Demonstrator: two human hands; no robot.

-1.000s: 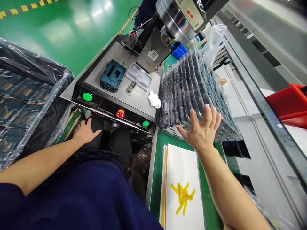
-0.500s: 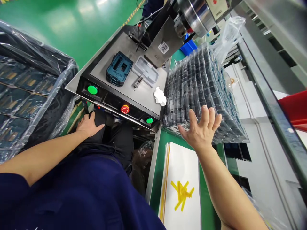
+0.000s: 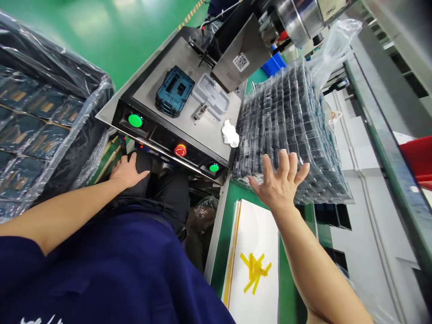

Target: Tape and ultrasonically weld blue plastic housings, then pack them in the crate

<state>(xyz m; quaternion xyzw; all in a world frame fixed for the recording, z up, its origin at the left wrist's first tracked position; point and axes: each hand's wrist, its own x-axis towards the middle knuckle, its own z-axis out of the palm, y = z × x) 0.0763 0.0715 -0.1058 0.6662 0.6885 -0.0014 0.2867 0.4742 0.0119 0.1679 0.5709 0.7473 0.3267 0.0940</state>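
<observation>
The right hand (image 3: 280,184) is open wide, its fingers fanned and holding nothing, at the near edge of a tall stack of clear plastic trays (image 3: 286,130). The stack lies just beyond the fingertips, with dark parts showing through each layer. (From this angle I cannot tell whether the fingers actually touch the plastic.) Below the right palm, on the green bench mat (image 3: 224,234), lies a white board (image 3: 254,270) with yellow tape strips (image 3: 254,272) stuck in a tangle on it.

Left of the stack, and nearer the left hand, is a steel machine plate (image 3: 189,108). On it sit a stack of blue-green plastic frames (image 3: 174,92), a pale tray-shaped nest (image 3: 209,93) and a crumpled white cloth (image 3: 230,133). Its dark front edge carries two green buttons (image 3: 135,120) and a red emergency stop (image 3: 180,150).

The left hand (image 3: 128,171) lies flat and empty on a black-trousered thigh (image 3: 168,198), just under that edge. Further left, a plastic-lined bin (image 3: 30,121) holds more dark trays.

The far end of the stack disappears under a loose plastic bag (image 3: 332,47), and the exact parts inside the trays are too blurred to name. The steel press head (image 3: 299,15) is cut off by the top of the frame.
</observation>
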